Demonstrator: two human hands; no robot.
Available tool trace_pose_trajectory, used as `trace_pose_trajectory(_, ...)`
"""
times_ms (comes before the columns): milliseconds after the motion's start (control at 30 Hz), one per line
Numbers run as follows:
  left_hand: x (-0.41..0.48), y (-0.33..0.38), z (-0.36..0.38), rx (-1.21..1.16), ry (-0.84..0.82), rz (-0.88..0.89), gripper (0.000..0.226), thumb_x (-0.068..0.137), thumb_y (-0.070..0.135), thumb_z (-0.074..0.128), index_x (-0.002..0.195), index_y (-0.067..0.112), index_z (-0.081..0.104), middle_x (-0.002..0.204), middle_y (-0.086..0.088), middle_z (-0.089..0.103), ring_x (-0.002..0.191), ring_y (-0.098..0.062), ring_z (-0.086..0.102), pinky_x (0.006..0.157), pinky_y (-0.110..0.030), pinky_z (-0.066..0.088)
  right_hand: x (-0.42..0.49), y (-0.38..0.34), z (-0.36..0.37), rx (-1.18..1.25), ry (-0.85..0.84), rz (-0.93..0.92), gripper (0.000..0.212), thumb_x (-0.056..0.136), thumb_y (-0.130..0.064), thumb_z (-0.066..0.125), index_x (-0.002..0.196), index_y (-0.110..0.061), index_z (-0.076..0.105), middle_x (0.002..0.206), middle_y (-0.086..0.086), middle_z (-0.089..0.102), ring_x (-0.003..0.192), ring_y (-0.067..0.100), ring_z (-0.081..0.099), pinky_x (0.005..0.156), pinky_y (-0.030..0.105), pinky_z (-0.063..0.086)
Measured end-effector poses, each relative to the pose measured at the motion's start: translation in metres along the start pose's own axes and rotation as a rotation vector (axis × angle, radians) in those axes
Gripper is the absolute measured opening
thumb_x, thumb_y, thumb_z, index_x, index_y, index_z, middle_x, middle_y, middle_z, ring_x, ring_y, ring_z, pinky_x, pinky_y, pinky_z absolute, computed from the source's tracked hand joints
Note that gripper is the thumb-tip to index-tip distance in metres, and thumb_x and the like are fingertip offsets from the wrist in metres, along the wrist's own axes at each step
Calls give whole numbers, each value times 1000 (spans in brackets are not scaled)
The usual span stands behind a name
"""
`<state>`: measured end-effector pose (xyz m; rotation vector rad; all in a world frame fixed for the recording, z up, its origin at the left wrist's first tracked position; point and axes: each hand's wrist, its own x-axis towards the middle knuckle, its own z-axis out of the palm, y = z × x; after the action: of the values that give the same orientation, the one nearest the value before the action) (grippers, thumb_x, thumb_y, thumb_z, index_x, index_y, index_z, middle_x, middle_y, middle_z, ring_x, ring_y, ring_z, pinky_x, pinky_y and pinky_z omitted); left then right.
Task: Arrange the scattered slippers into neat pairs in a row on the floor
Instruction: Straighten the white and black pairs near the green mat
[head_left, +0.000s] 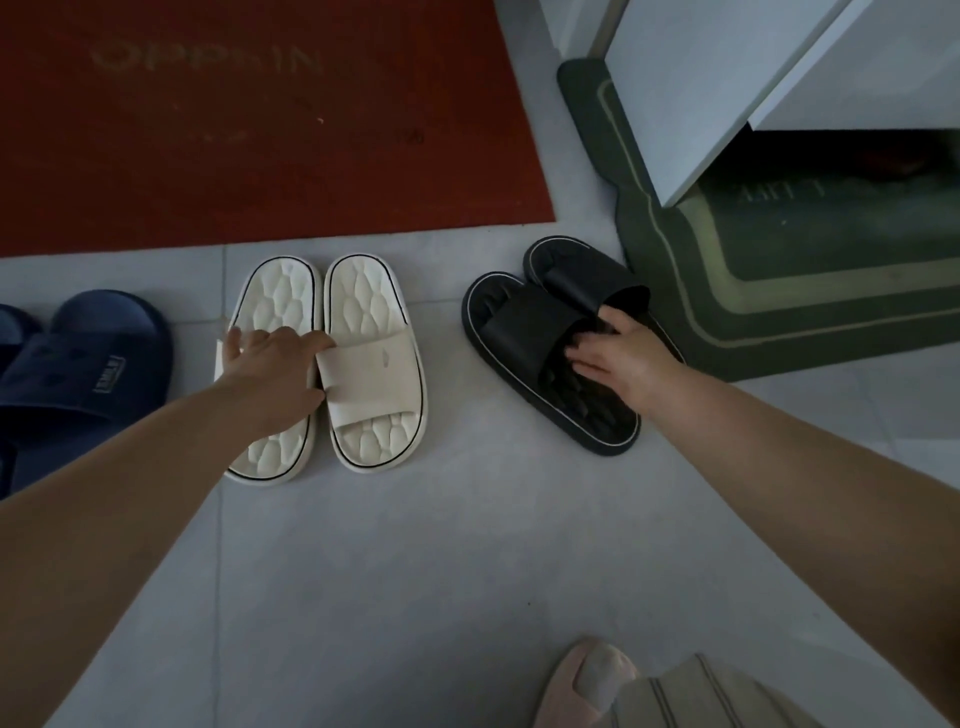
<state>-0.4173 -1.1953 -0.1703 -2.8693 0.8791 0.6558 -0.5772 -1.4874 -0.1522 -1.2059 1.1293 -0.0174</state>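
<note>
Two cream slippers lie side by side on the grey tile floor, heels toward the red mat. My left hand (270, 371) rests over the strap of the left cream slipper (275, 306), thumb touching the right cream slipper (371, 358). To the right, two black slippers sit angled together, the far black slipper (582, 270) partly overlapped by the near black slipper (524, 332). My right hand (621, 358) has its fingers tucked under the near black slipper's strap. A navy slipper (93, 358) lies at the left edge, a second navy one barely visible beside it.
A red doormat (260, 130) covers the floor behind the slippers. A dark green mat (675, 291) lies at the right under a white cabinet (727, 78). A pink-slippered foot (587, 675) is at the bottom. Bare tiles stretch in front.
</note>
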Motion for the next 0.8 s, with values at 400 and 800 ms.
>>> trace_pose_trajectory(400,-4,2,2,14,24,-23,55,83,37,59,134,33,38,124,-7,52,125,-33,40,115,-47,15,43,1,5,-1115,264,-275,41,93,-28,46,120,3,45,123,28,55,111,41,53,88,38,44)
trace_pose_trajectory(800,1,-2,10,-4,46,-36,50,83,38,59,129,33,43,120,-4,54,124,-31,43,113,-52,12,58,-2,-3,-671,78,-242,34,89,-22,59,117,-9,48,78,7,57,58,16,55,64,30,55)
